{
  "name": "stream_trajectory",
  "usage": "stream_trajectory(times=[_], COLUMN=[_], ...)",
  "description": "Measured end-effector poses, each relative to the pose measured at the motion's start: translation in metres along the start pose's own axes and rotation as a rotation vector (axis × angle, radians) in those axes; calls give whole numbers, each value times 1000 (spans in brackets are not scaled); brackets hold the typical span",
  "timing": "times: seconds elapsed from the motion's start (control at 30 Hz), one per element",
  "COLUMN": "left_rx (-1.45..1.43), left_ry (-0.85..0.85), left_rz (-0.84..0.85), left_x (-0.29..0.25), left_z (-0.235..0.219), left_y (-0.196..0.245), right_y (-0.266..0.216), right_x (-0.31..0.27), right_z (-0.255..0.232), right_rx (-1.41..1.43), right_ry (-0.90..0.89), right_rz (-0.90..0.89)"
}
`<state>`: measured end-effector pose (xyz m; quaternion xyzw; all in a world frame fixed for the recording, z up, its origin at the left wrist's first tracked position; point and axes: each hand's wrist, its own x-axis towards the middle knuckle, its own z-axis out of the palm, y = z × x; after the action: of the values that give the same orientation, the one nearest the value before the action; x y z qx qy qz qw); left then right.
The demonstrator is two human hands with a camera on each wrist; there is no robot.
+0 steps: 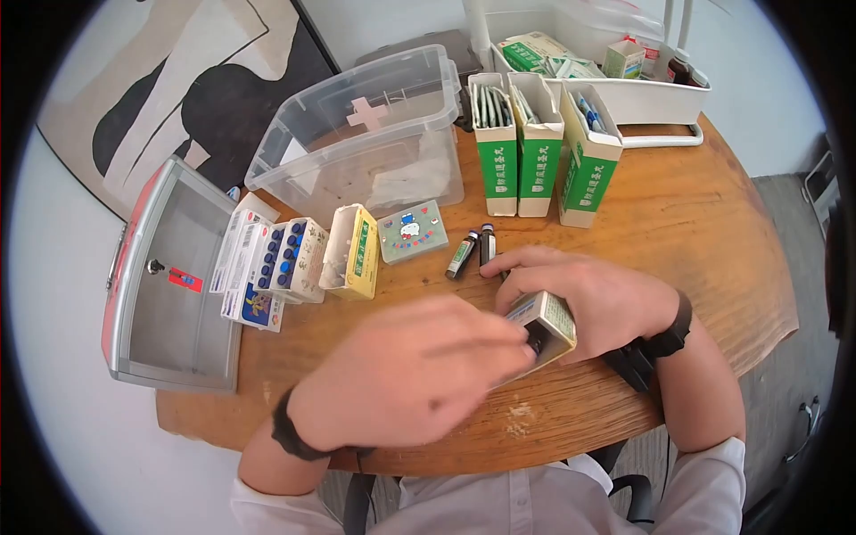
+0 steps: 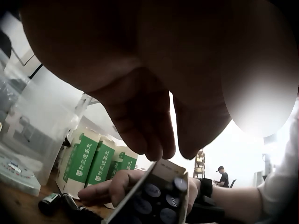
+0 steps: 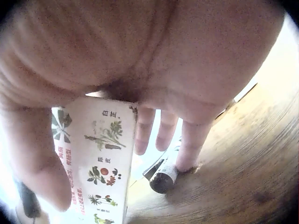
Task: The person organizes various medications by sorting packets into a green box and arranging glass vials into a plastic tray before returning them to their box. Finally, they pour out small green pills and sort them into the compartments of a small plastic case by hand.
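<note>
In the head view a white box with printed sides (image 1: 557,323) is gripped by the right hand (image 1: 593,299), thumb on one side and fingers around the other. The left hand (image 1: 415,370), slightly blurred, has its fingertips at the box's open end. Several dark round caps show inside the box (image 2: 169,171) in the left wrist view, below the left hand's extended fingers (image 2: 152,137), which show nothing between them. Two small dark bottles (image 1: 462,255) (image 1: 488,242) lie beyond the box. One bottle (image 3: 164,177) is beside a right-hand fingertip in the right wrist view.
Green-and-white boxes (image 1: 538,156) stand at the back, before a white tray (image 1: 624,102). A clear bin (image 1: 357,152) is at back left. Further left are a yellow box (image 1: 360,259), a box of blue-capped vials (image 1: 303,263), a patterned case (image 1: 413,232) and a silver-edged case (image 1: 174,294).
</note>
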<state>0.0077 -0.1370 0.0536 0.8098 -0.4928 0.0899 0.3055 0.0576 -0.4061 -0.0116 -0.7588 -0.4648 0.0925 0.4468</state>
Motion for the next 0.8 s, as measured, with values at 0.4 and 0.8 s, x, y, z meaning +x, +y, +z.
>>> stream_trajectory(times=[0.4,0.8], left_rx=[228,-40], left_ry=[-71,92], left_rz=[-471,-60], left_x=[5,0], left_z=[45,5], left_y=[-88,4], right_y=[3,6], right_x=[1,2], right_z=[-3,1], right_rx=[77,42], right_ry=[-58,3], right_rz=[28,-29])
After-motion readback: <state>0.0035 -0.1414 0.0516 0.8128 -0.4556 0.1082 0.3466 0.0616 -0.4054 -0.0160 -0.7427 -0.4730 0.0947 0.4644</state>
